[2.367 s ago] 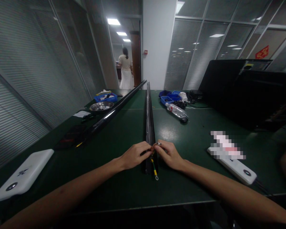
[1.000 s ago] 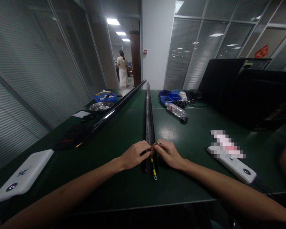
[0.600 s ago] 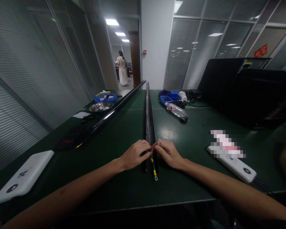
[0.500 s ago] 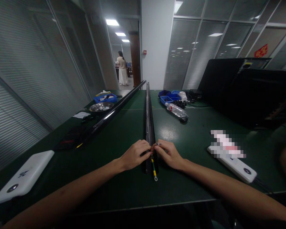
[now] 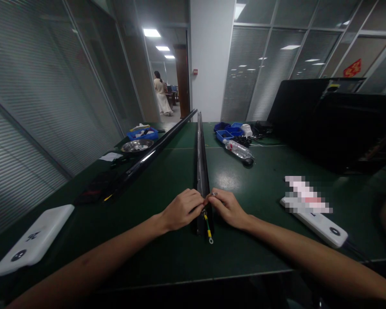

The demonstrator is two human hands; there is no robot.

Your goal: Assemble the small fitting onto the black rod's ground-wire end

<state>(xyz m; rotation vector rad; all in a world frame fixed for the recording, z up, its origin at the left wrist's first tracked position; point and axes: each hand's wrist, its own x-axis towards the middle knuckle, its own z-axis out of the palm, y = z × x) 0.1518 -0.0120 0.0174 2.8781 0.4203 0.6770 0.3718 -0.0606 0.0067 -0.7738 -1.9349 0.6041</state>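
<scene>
A long dark channel-shaped bar (image 5: 199,171) lies lengthwise on the green table, its near end between my hands. My left hand (image 5: 185,209) is closed over the bar's left side, thumb and fingertips pinched together. From the right my right hand (image 5: 227,207) is also closed, and the fingertips of both hands meet above the bar. A small shiny metal piece (image 5: 214,194) shows at my right index finger; whether it is held or worn is unclear. Just below the fingertips a short green-and-yellow wire (image 5: 207,223) ends in a ring terminal (image 5: 211,241). What the fingers pinch is hidden.
Another dark bar (image 5: 154,152) lies slantwise at left. Beyond it are a metal bowl (image 5: 128,148) and a blue basket (image 5: 154,135). White devices (image 5: 35,240) flank me. A plastic bottle (image 5: 239,149) and blue bins (image 5: 225,136) stand right. A person (image 5: 161,94) is beyond the doorway.
Both hands stay at the bar's near end with almost no movement. In the doorway, the distant person has shifted left and leans.
</scene>
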